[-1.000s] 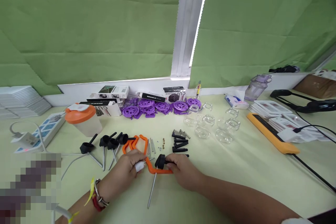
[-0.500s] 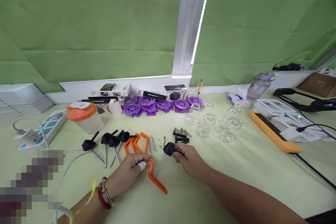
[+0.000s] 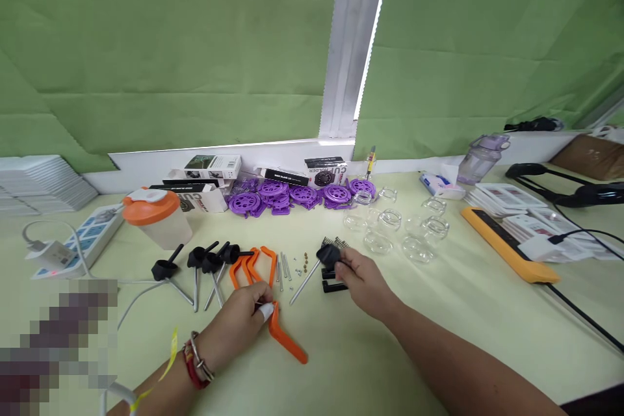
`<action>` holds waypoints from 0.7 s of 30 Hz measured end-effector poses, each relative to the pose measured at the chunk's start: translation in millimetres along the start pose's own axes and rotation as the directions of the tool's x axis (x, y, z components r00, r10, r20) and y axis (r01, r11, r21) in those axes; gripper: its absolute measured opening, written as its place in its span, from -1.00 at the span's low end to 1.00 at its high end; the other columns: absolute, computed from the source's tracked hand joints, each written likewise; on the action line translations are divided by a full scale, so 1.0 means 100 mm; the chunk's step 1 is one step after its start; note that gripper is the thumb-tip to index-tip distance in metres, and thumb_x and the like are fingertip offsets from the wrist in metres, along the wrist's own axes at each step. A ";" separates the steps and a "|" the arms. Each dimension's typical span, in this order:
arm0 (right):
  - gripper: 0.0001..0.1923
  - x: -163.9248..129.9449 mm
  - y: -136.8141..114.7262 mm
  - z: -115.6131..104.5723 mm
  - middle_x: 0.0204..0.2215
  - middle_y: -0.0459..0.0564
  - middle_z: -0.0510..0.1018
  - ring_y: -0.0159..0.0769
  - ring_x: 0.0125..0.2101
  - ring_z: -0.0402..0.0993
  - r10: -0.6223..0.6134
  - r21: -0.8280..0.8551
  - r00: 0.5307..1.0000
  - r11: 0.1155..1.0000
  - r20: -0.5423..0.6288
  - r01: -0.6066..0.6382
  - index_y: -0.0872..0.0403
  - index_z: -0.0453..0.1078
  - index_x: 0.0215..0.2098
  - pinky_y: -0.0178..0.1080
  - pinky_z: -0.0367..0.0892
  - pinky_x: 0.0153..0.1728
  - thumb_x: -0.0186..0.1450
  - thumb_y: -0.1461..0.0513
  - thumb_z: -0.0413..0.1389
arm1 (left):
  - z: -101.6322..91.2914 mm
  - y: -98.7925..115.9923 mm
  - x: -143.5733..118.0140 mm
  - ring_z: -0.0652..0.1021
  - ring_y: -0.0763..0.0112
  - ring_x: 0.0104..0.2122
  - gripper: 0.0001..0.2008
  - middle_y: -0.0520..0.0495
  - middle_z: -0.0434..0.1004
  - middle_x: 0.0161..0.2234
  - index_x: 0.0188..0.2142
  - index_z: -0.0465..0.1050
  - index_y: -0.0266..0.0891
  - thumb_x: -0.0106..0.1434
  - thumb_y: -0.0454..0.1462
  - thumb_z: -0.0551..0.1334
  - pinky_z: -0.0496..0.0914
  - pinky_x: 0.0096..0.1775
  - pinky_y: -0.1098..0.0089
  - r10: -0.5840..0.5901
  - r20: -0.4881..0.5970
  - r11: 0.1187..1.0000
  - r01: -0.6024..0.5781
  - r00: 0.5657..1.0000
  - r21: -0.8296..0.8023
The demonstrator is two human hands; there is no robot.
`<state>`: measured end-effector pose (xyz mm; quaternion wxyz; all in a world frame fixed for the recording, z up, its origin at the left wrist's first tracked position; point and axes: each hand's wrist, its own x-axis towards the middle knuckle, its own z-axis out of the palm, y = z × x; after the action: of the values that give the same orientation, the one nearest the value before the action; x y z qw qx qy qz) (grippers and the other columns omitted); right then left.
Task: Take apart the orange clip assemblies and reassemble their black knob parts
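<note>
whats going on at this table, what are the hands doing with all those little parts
A person is working with small parts on a pale green table. The left hand pinches an orange plastic handle that lies on the table. The right hand holds a black knob with a metal rod, lifted above a row of black pins. More knobbed rods, orange handles, purple wheels and clear glass cups lie farther back.

Bent orange plastic handle (image 3: 285, 341) flat on the table; black-knobbed steel rod (image 3: 314, 268) slanting just right of it.
</note>
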<state>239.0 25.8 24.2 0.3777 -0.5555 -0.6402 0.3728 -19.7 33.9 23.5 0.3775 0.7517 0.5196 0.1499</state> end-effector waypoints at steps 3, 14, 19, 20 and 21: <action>-0.88 -0.16 -0.08 0.17 -0.46 -0.09 0.38 -0.42 -0.49 0.29 -0.095 0.154 0.929 0.987 0.358 0.041 0.09 0.25 -0.31 -0.37 0.23 -0.45 0.26 0.30 -0.11 | 0.10 0.03 0.04 0.31 0.43 -0.51 -0.88 0.06 0.31 -0.54 -0.49 0.29 -0.23 0.12 -0.28 0.04 0.16 -0.46 0.45 0.029 -0.002 1.000 -0.029 1.000 0.010; -0.90 -0.28 -0.26 0.31 -0.45 -0.13 0.38 -0.45 -0.48 0.27 -0.191 -0.011 0.738 0.966 0.648 0.260 0.06 0.21 -0.28 -0.42 0.20 -0.43 0.30 0.26 -0.12 | 0.00 0.08 0.04 0.34 0.43 -0.50 -0.83 0.04 0.35 -0.55 -0.56 0.29 -0.23 0.12 -0.34 0.02 0.13 -0.44 0.45 0.126 0.134 0.958 -0.156 0.983 0.240; -0.90 -0.28 -0.25 0.34 -0.38 -0.10 0.41 -0.42 -0.39 0.32 -0.244 0.012 0.706 0.948 0.664 0.317 0.06 0.22 -0.27 -0.41 0.22 -0.37 0.29 0.28 -0.11 | 0.06 0.02 0.04 0.34 0.42 -0.51 -0.80 0.03 0.33 -0.53 -0.55 0.25 -0.23 0.17 -0.29 -0.01 0.12 -0.46 0.45 0.037 0.121 0.954 -0.071 0.992 0.292; -0.90 -0.28 -0.26 0.35 -0.36 -0.09 0.41 -0.41 -0.37 0.33 -0.257 0.012 0.702 0.943 0.664 0.334 0.05 0.21 -0.26 -0.41 0.22 -0.35 0.29 0.28 -0.11 | 0.09 0.02 0.05 0.34 0.42 -0.49 -0.81 0.03 0.33 -0.52 -0.54 0.25 -0.23 0.17 -0.29 -0.01 0.13 -0.46 0.46 0.040 0.144 0.963 -0.077 0.989 0.260; -0.91 -0.28 -0.27 0.36 -0.35 -0.09 0.41 -0.40 -0.37 0.33 -0.259 -0.003 0.704 0.938 0.661 0.348 0.05 0.21 -0.26 -0.41 0.21 -0.35 0.29 0.27 -0.11 | 0.12 0.02 0.05 0.35 0.42 -0.48 -0.82 0.03 0.34 -0.51 -0.52 0.25 -0.23 0.17 -0.30 -0.01 0.14 -0.46 0.47 0.050 0.169 0.970 -0.088 0.984 0.227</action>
<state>198.1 -6.7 30.9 0.1516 -0.3006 -0.8360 0.4333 -8.8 33.0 16.5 0.3220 0.8183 0.4745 0.0394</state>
